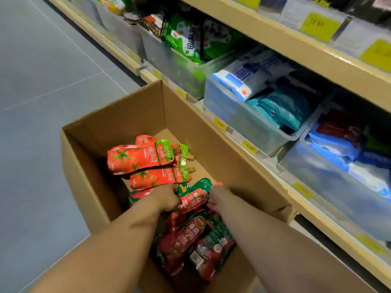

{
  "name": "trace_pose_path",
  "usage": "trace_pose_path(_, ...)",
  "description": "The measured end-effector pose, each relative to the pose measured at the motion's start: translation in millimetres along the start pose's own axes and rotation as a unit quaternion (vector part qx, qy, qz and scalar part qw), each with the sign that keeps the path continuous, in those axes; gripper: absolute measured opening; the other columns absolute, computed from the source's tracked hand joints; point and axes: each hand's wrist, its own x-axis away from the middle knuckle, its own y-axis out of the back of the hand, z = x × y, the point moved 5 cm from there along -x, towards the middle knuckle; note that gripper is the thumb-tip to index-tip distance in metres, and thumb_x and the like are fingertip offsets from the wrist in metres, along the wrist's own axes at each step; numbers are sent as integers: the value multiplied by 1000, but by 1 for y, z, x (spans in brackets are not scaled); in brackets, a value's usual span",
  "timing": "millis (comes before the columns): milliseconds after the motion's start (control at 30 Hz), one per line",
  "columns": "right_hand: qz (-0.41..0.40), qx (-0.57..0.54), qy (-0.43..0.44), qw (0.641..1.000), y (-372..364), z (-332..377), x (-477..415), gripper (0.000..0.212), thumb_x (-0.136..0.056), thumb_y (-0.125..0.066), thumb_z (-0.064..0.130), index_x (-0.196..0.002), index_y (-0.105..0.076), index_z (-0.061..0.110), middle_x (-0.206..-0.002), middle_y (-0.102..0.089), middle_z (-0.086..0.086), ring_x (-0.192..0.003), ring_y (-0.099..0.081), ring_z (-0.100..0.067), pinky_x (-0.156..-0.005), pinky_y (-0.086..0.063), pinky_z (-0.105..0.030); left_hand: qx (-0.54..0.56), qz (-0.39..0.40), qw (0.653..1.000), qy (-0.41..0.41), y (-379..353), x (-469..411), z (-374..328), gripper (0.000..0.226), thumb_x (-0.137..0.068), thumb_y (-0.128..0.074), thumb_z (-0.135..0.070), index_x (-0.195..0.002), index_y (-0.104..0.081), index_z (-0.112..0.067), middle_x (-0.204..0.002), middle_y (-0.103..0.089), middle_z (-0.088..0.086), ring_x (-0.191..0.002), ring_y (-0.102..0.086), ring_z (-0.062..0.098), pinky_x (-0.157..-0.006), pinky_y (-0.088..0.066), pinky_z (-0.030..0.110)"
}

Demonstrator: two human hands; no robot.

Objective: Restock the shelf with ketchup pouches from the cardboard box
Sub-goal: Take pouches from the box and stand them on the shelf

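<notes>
An open cardboard box (pixel 135 115) stands on the floor against the shelf and holds several ketchup pouches. Bright red pouches with green tops and spouts (pixel 139 158) lie at its far end. Darker red-and-green pouches (pixel 186 237) are piled at the near end. Both my hands are down inside the box around one dark pouch (pixel 195 198). My left hand (pixel 167 199) curls over its left edge, and my right hand (pixel 216 196) grips its right edge. The fingertips of both hands are hidden behind the pouches.
The wooden shelf (pixel 264 166) runs along the right, with yellow price tags on its front edge. Clear plastic bins (pixel 232 117) on it hold green, white and blue packets. Grey tiled floor (pixel 48 70) lies to the left of the box.
</notes>
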Motion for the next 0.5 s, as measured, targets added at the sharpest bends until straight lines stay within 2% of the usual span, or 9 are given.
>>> trace_pose_path(67,-7,37,4,999,1,-6,-12,27,-92,-40,7,-116,-52,2,-102,-53,-14,-75,-53,-22,-63,-47,-30,-31,23,999,-4,-4,-5,-1,30,-82,-56,-15,-110,-64,-10,-113,-67,14,-102,-63,28,-74,-45,26)
trace_pose_path(133,-33,77,17,996,6,-12,-20,22,-90,-43,8,-106,-56,2,-93,-57,-15,-69,-52,-23,-64,-47,-32,-76,29,997,2,-7,-10,-1,35,-83,-57,-21,-116,-61,-13,-120,-63,11,-108,-60,26,-81,-44,28)
trace_pose_path(233,-47,122,56,990,11,-10,-27,30,-89,-49,14,-114,-57,0,-91,-61,-11,-88,-58,-28,-83,-51,-38,-85,27,996,6,-8,-19,-1,44,-80,-62,-28,-122,-56,-14,-123,-61,9,-109,-58,26,-84,-44,30)
trace_pose_path(300,-49,141,112,982,12,-3,-23,31,-90,-50,24,-113,-59,4,-83,-60,-7,-89,-59,-29,-89,-52,-42,-83,24,996,17,-9,-21,2,59,-74,-68,-36,-127,-49,-16,-125,-56,9,-109,-56,26,-84,-46,32)
trace_pose_path(367,-58,167,187,966,12,10,-10,25,-92,-46,35,-101,-58,15,-87,-62,-10,-87,-63,-32,-82,-54,-45,-88,11,995,41,-8,-21,5,77,-66,-73,-44,-133,-41,-20,-128,-48,10,-114,-52,28,-90,-46,35)
trace_pose_path(400,-58,184,230,954,9,16,-1,21,-92,-44,39,-94,-54,21,-85,-61,-8,-83,-62,-30,-74,-53,-42,-86,7,995,56,-8,-19,7,84,-62,-75,-47,-133,-39,-22,-128,-44,10,-116,-49,29,-92,-46,36)
trace_pose_path(500,-46,208,344,914,-3,31,32,23,-91,-43,42,-72,-41,30,-68,-52,4,-62,-51,-15,-54,-35,-28,-65,-40,996,51,-2,-10,6,91,-52,-79,-54,-128,-42,-23,-125,-41,10,-117,-45,30,-95,-43,36)
